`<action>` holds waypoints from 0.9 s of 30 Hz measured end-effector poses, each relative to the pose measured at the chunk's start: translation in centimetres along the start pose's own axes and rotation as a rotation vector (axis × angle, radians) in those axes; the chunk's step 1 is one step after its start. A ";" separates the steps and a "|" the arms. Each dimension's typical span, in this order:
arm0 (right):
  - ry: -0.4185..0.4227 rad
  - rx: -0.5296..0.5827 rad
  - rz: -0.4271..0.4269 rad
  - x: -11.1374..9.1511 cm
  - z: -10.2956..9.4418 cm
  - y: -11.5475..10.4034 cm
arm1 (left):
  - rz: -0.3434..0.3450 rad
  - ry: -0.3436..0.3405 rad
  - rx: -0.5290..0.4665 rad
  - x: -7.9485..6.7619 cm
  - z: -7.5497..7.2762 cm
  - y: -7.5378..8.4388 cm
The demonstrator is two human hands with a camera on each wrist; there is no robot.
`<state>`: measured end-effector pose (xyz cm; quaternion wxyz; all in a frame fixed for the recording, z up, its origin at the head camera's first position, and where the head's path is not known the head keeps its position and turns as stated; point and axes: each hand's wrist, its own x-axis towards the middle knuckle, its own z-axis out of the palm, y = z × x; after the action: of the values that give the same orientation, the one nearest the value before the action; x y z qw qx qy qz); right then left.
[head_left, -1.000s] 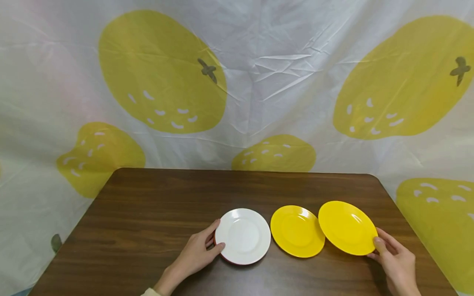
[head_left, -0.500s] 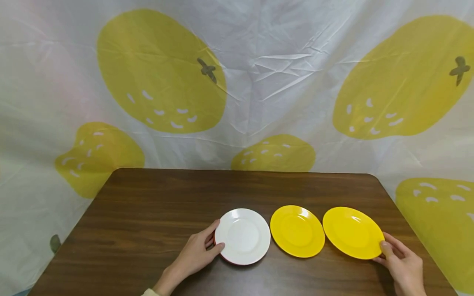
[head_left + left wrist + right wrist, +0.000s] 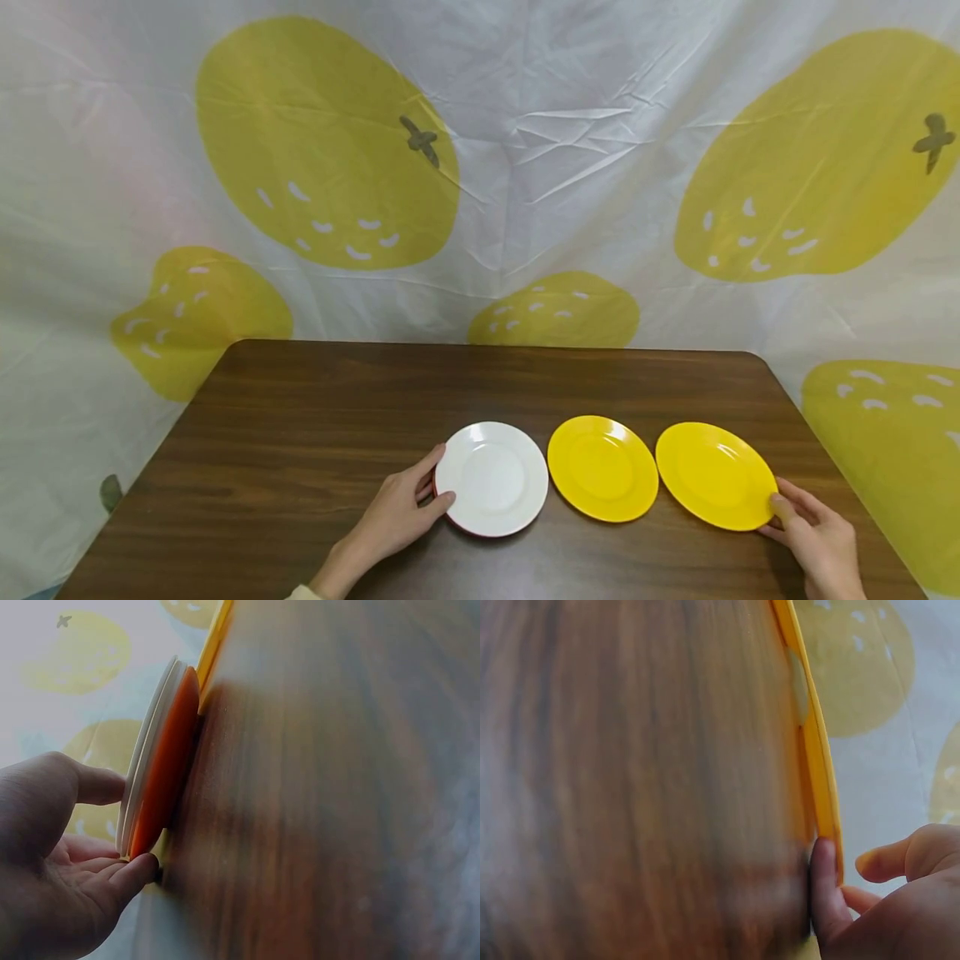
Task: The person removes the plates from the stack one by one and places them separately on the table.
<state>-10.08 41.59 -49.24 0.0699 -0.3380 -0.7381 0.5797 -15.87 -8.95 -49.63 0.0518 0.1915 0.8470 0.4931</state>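
My left hand [image 3: 397, 508] holds the left edge of a white plate [image 3: 491, 479], thumb on its rim and fingers below. In the left wrist view, pale rims [image 3: 146, 750] sit on top of an orange-red plate [image 3: 169, 761], all stacked within that grip. One yellow plate [image 3: 602, 469] lies flat in the middle, right beside the white one. At the right, my right hand [image 3: 817, 533] holds another yellow plate [image 3: 716, 475] by its lower right edge. The right wrist view shows a finger [image 3: 825, 877] under this plate's rim and the thumb [image 3: 881, 862] just off it.
All the plates are over a dark brown wood-grain table [image 3: 322, 408], in a row near its front. Behind the table hangs a white cloth [image 3: 525, 192] printed with big yellow fruit.
The right hand has moved its yellow plate rightward and down, off its overlap with the middle yellow plate, and it now lies flatter. My left hand and the white plate have stayed put.
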 end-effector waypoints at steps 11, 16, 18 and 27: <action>0.081 -0.278 -0.024 -1.0 -0.5 -0.8 | 0.014 -0.014 -0.011 -0.1 -0.1 0.0; 0.076 -0.274 -0.069 -1.3 -0.5 -1.7 | 0.012 -0.009 -0.008 -0.1 -0.1 -0.1; 0.074 -0.278 -0.091 -1.5 -0.2 -2.2 | 0.010 -0.007 -0.011 -0.1 -0.1 -0.2; 0.027 -0.235 -0.224 -3.0 2.0 -4.1 | 0.017 -0.005 -0.027 0.0 -0.1 -0.2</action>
<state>-10.52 37.81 -45.32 0.1039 -0.2672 -0.8330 0.4733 -15.97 -9.11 -49.70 0.0523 0.1991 0.8385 0.5046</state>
